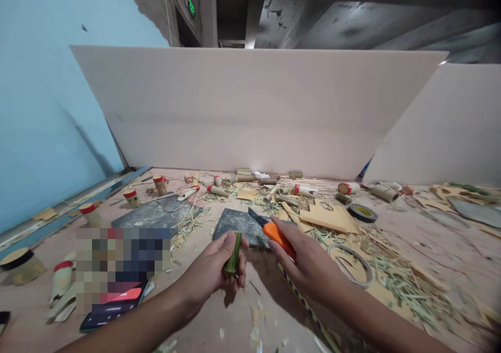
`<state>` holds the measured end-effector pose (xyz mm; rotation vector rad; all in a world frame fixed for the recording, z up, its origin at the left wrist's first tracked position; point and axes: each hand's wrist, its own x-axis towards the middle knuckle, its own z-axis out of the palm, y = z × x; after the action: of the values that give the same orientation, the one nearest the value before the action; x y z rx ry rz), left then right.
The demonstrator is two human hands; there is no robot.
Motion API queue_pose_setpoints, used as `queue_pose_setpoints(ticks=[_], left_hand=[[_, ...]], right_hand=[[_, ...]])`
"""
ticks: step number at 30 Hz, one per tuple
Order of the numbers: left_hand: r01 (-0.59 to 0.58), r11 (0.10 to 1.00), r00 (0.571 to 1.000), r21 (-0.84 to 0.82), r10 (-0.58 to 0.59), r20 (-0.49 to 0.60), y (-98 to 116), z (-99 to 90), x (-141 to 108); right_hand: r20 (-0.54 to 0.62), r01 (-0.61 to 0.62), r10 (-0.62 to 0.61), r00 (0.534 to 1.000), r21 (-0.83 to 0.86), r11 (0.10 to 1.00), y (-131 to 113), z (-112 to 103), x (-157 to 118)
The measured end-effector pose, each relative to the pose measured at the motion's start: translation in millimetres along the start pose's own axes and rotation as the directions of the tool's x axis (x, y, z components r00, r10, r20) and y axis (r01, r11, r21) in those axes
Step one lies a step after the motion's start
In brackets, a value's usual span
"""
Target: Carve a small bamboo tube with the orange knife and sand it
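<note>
Between the thumb and fingers of my left hand [219, 261] is a short bundle of green plant strips [234, 256], held upright with its frayed end down. My right hand [295, 254] is wrapped around the orange handle of a utility knife [278, 238], its dark blade pointing up and to the left. The blade is apart from the bundle. Behind both hands lies a dark grey slab [230, 222] on the work surface. A patterned strip [301, 295] runs under my right hand toward the front edge.
Bamboo pieces with red ends [131, 196] stand at the left, near a phone [113, 306], partly blurred. Another dark slab [152, 212] lies behind. At right are tape rolls [362, 213], yellow board pieces [329, 218] and heaped green shavings [410, 285]. A pale panel [258, 113] closes off the back.
</note>
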<state>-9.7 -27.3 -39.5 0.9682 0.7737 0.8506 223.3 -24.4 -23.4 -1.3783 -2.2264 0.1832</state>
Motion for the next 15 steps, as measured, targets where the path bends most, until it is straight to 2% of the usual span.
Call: queue_pose_setpoints(ticks=[3,6,10,15], left_hand=[[0.022,0.998,1.000,-0.050,-0.023,-0.011,-0.5,-2.2,-1.3],[0.032,0.998,0.999,0.046,-0.033,0.025,-0.8,-4.2,-2.2],[0.043,0.977,0.999,0.210,-0.041,-0.012,-0.1,-2.4,-4.0],[-0.011,0.981,0.999,0.195,0.001,0.054,-2.3,3.7,-5.9]], right_hand=[[0.082,0.081,-0.083,0.993,0.031,0.996,-2.4,-2.4,-0.9],[0.164,0.161,-0.162,0.973,0.022,0.987,-6.2,-4.0,-2.0],[0.244,0.232,-0.222,0.944,-0.011,0.973,-11.3,-0.6,-4.5],[0.277,0.266,-0.259,0.925,0.014,0.964,-13.3,4.5,-6.9]])
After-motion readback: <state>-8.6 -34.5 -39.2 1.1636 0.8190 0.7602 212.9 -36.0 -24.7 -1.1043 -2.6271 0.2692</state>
